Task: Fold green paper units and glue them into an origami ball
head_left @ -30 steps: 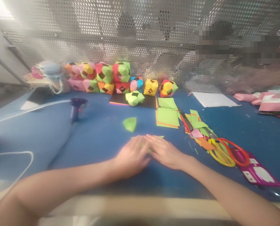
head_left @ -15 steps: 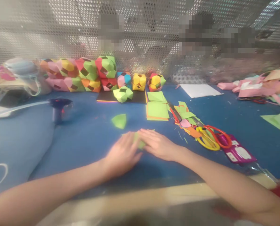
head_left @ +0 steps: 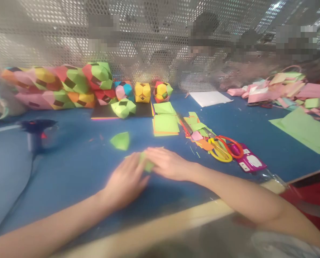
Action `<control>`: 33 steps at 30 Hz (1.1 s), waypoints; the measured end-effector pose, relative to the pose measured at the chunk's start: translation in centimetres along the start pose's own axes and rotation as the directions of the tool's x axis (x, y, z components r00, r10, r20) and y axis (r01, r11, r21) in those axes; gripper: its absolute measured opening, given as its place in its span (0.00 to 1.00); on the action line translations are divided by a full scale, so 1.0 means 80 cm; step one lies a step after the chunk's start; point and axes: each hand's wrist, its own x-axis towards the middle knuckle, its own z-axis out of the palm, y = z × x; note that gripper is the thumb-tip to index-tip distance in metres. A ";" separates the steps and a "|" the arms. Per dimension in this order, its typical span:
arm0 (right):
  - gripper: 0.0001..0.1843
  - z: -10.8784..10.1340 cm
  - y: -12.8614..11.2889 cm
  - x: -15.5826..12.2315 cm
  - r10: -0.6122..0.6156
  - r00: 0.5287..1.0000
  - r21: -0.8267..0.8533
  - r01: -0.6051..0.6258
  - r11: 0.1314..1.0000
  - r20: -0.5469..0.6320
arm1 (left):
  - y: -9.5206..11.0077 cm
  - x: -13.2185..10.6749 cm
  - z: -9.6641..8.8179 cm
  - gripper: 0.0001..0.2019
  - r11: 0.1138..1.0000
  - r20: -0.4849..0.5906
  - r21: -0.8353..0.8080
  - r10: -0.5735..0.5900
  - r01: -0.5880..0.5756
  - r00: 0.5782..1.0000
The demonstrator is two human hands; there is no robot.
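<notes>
A small piece of green paper (head_left: 148, 165) lies on the blue tabletop between my hands, mostly covered by them. My left hand (head_left: 127, 179), somewhat blurred, holds its left side with the fingers close together. From the right, my right hand (head_left: 168, 164) presses on the same paper, fingers together and stretched over it. Just beyond my left hand rests a folded green paper piece (head_left: 121, 141). Farther back is a stack of green paper squares (head_left: 166, 124), with orange edges showing beneath.
Several colourful folded-paper balls (head_left: 99, 76) line the back left before a perforated metal screen (head_left: 138, 43). A dark glue gun (head_left: 37, 132) stands left. To the right are scissors (head_left: 220, 150), paper scraps, a purple package (head_left: 249, 159), green sheets (head_left: 305, 130) and pink paper pieces (head_left: 264, 89).
The view has turned to the right, so the table things appear farther left. Both hands stay together on the green paper, and the folded piece beyond them still lies there.
</notes>
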 end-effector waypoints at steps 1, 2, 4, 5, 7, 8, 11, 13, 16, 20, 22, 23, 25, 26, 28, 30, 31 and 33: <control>0.25 -0.001 0.000 0.000 0.002 1.000 -0.005 -0.002 1.000 -0.011 | -0.001 0.001 0.000 0.20 1.000 0.004 -0.012 -0.004 0.004 1.000; 0.25 -0.002 0.000 0.001 0.007 1.000 -0.010 -0.008 1.000 -0.023 | -0.001 0.001 -0.001 0.20 1.000 0.015 -0.027 -0.011 0.012 1.000; 0.25 -0.006 0.000 0.001 0.017 0.999 -0.015 -0.018 1.000 -0.042 | -0.004 0.003 -0.001 0.20 0.997 0.045 -0.069 -0.036 0.039 0.998; 0.25 -0.007 0.000 0.001 0.020 0.999 -0.012 -0.021 1.000 -0.049 | -0.005 0.003 -0.001 0.20 0.994 0.058 -0.096 -0.050 0.055 0.997; 0.26 -0.010 0.001 0.000 0.023 0.998 0.002 -0.023 1.000 -0.059 | -0.008 0.003 0.000 0.20 0.983 0.076 -0.160 -0.080 0.092 0.994; 0.27 -0.010 0.001 0.000 0.023 0.998 0.012 -0.023 1.000 -0.066 | -0.009 0.003 0.001 0.19 0.975 0.084 -0.194 -0.096 0.111 0.992; 0.30 -0.009 0.002 -0.003 0.036 0.995 0.054 -0.031 0.998 -0.096 | -0.012 0.001 0.002 0.19 0.947 0.098 -0.278 -0.142 0.164 0.985; 0.31 -0.008 0.003 -0.004 0.047 0.993 0.090 -0.038 0.995 -0.108 | -0.012 0.000 0.001 0.18 0.932 0.101 -0.311 -0.164 0.188 0.981; 0.31 -0.010 0.004 -0.005 0.058 0.990 0.136 -0.041 0.990 -0.125 | -0.012 0.001 -0.004 0.18 0.907 0.119 -0.356 -0.194 0.224 0.974; 0.22 -0.014 0.004 -0.002 0.090 0.980 0.184 -0.057 0.981 -0.178 | -0.014 0.003 -0.008 0.17 0.871 0.148 -0.412 -0.225 0.267 0.963; 0.19 -0.016 0.004 -0.001 0.113 0.973 0.212 -0.069 0.975 -0.203 | -0.016 0.003 -0.010 0.16 0.859 0.157 -0.424 -0.242 0.286 0.958; 0.18 -0.016 0.004 0.000 0.121 0.970 0.226 -0.072 0.971 -0.212 | -0.017 0.004 -0.010 0.15 0.852 0.165 -0.430 -0.251 0.299 0.954; 0.16 -0.017 0.005 0.000 0.137 0.965 0.262 -0.076 0.962 -0.222 | -0.018 0.005 -0.012 0.14 0.835 0.183 -0.446 -0.267 0.322 0.946; 0.15 -0.017 0.006 0.000 0.147 0.964 0.283 -0.080 0.956 -0.222 | -0.018 0.006 -0.013 0.13 0.825 0.191 -0.457 -0.273 0.332 0.943; 0.14 -0.018 0.008 0.001 0.172 0.961 0.327 -0.095 0.940 -0.216 | -0.019 0.008 -0.015 0.11 0.802 0.192 -0.488 -0.287 0.345 0.939; 0.12 -0.019 0.010 0.003 0.213 0.955 0.373 -0.124 0.919 -0.208 | -0.019 0.010 -0.017 0.09 0.769 0.189 -0.534 -0.297 0.352 0.936; 0.11 -0.019 0.010 0.004 0.236 0.949 0.395 -0.139 0.908 -0.208 | -0.019 0.010 -0.018 0.08 0.748 0.190 -0.561 -0.300 0.354 0.935; 0.11 -0.020 0.010 0.005 0.273 0.939 0.429 -0.163 0.888 -0.210 | -0.019 0.010 -0.019 0.07 0.700 0.196 -0.617 -0.307 0.360 0.932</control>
